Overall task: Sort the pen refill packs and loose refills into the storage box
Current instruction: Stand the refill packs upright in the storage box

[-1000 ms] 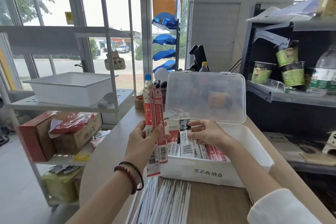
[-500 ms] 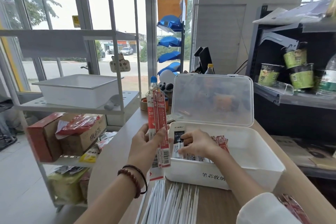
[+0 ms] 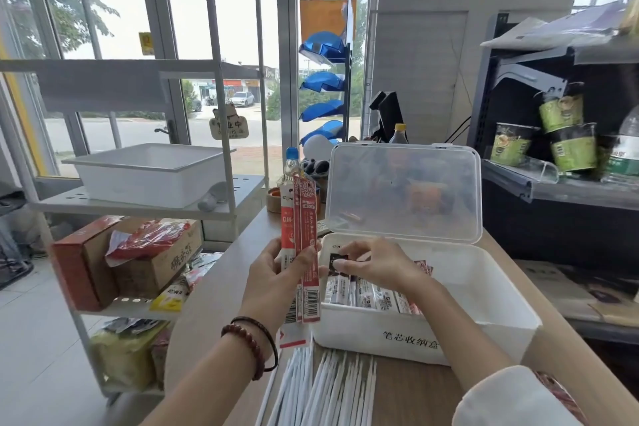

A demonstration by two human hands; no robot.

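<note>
The box [image 3: 425, 339] is matt white plastic; its lid [image 3: 404, 190] is cloudy, see-through plastic. The red packs [image 3: 306, 245] just left of the box are glossy film. In front of the box, the refills [image 3: 328, 387] are smooth white plastic on a smooth wood-grain table [image 3: 415, 391]. Well left of the box, a carton [image 3: 162, 273] is matt brown cardboard.
</note>
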